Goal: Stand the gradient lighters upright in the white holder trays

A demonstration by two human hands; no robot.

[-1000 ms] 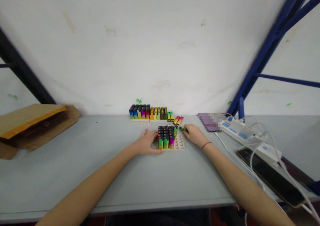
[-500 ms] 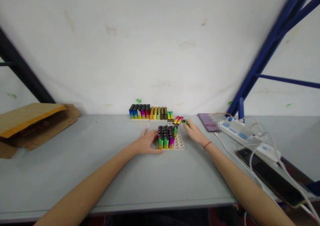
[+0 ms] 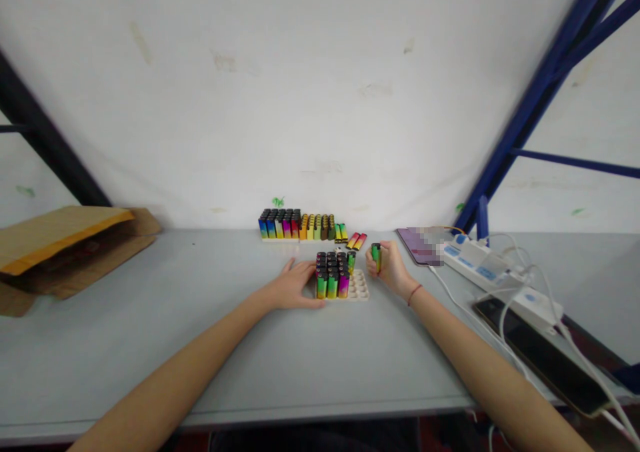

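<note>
My right hand (image 3: 391, 270) grips a green and yellow lighter (image 3: 376, 257), held upright with its black top uppermost, just right of a white tray (image 3: 361, 297) with round holes. Several lighters (image 3: 333, 284) with black tops and green, yellow, purple or red bodies stand in the tray's left part; holes show bare at its right. Against the tray's left side rests my left hand (image 3: 293, 288), its fingers spread and its thumb by the front corner. Two pink and yellow lighters (image 3: 357, 241) and some green and yellow lighters (image 3: 341, 232) lie behind the tray.
By the wall stand rows of black-topped lighters (image 3: 279, 224) and yellow to brown lighters (image 3: 317, 226) in white trays. An open brown paper bag (image 3: 75, 245) lies left. At right are a purple phone (image 3: 416, 244), a white power strip (image 3: 480, 265), cables and a black phone (image 3: 540, 352).
My right hand has turned and raised the green and yellow lighter from a tilted position to upright. My left hand and the tray have stayed in place.
</note>
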